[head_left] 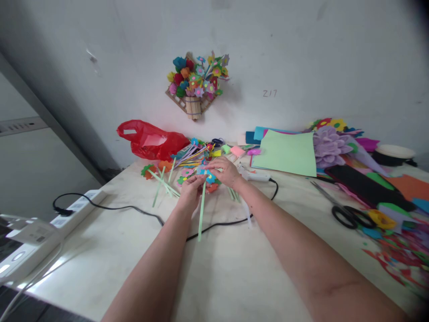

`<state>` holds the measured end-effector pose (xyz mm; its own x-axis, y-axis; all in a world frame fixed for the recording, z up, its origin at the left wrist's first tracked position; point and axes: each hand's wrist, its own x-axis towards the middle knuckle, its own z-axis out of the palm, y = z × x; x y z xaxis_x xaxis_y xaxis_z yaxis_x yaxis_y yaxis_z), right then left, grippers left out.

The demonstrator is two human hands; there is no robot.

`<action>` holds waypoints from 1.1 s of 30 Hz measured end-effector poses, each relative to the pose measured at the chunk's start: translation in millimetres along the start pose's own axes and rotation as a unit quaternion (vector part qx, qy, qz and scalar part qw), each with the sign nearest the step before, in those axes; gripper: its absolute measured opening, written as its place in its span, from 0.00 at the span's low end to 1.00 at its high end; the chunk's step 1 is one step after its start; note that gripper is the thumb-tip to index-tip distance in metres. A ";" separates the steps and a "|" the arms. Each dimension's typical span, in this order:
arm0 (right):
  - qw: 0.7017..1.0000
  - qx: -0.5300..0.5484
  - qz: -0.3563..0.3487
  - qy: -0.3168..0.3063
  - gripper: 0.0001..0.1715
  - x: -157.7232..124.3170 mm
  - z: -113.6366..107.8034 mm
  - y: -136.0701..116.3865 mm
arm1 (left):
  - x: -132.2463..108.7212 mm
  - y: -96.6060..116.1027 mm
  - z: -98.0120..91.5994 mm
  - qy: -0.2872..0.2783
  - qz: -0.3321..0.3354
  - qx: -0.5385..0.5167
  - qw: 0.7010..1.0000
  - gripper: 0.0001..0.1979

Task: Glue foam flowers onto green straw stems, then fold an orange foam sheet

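Head view: left hand [191,189] pinches a pale-green strip [201,214]; right hand [225,171] holds a blue flower cutout [210,177]. Apparent step: joining both; next move calls for aligned pressing.

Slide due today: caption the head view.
Left hand holds a green strip, right hand touches a blue flower, scissors at right.

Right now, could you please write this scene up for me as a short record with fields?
Left hand: pinching a pale green strip near its upper end
Right hand: fingers at a blue flower; exact grip unclear
Right side of table: black-handled scissors
Behind, leftward: red bag
Wall: flower arrangement
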<state>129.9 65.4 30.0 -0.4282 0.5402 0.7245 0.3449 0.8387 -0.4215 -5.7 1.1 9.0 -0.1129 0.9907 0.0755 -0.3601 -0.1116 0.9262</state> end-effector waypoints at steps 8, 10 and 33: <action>1.000 -0.023 0.005 0.012 0.11 -3.6 6.8 10.0 | -0.6 0.9 1.0 -0.008 0.008 -0.007 1.000 0.14; 0.999 -0.034 0.010 0.015 0.11 -3.6 7.3 9.8 | -0.7 1.3 1.4 -0.006 0.008 -0.006 1.000 0.15; 0.994 -0.098 0.037 -0.016 0.10 -4.5 6.6 1.0 | 0.0 -0.4 1.8 -0.024 0.009 0.001 1.000 0.12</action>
<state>126.7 64.2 22.7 -0.4209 0.6047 0.6762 0.5307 0.7687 -0.3571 -3.9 1.3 9.2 -0.0737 0.9913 0.1092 -0.3574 -0.1284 0.9251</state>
